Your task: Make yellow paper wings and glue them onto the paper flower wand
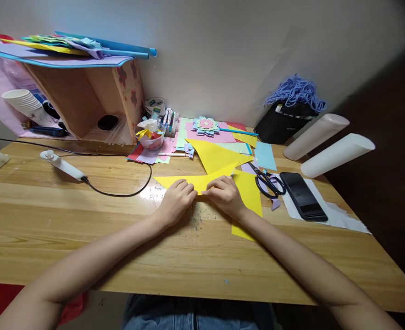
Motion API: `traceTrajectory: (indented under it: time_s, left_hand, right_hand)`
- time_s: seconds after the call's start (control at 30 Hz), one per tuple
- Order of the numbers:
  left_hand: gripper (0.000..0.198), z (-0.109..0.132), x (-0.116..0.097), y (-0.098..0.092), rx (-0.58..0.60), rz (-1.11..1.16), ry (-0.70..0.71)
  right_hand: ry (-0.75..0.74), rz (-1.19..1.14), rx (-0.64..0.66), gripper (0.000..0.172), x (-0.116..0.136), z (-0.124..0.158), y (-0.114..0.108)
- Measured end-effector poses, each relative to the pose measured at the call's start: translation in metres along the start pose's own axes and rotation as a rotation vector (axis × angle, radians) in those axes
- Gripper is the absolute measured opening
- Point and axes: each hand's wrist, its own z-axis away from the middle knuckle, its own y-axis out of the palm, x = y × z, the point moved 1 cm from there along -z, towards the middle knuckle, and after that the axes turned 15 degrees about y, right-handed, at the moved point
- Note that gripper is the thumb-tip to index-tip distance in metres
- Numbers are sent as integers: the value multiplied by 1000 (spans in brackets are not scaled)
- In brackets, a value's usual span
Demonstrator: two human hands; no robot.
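Observation:
A strip of yellow paper (169,181) lies across the middle of the wooden table, and both hands pinch its near edge. My left hand (180,197) is closed on it, fingers bent and thumb side inward. Close beside it, my right hand (224,195) is closed on the same edge, thumb against fingertips. The fingers hide part of the edge. Behind the hands rests a larger yellow sheet (216,153). Another yellow piece (250,192) sits partly under my right wrist. Black-handled scissors (269,183) lie to the right among purple paper scraps.
A black phone (302,195) lies on white paper at the right, near two white rolls (338,156). A layered paper flower (206,126) and a plastic cup of scraps (150,137) stand behind. At left are a corded white device (63,166) and an open box (81,101).

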Motion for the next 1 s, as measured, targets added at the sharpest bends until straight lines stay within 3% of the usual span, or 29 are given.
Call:
traceTrajectory:
  time_s: [0.1,0.33,0.6,0.8,1.0]
  left_hand:
    - [20,1,1,8,96,182,-132]
    - [24,1,5,0,69,471,-314]
    - [18,2,7,1,68,493,-320]
    - [15,2,13,-3,112,483,-307]
    - [20,1,19,1,133,603,-511]
  right_hand:
    - [15,-169,131,19,-3,-2,6]
    - [87,-347,358,10,-7,-5,-2]
    - [339,-379,461,14,-3,-6,-6]
    - [442,-385,483,10,0,-7,-4]
    - [564,-336,502,12,-1,-10,-2]
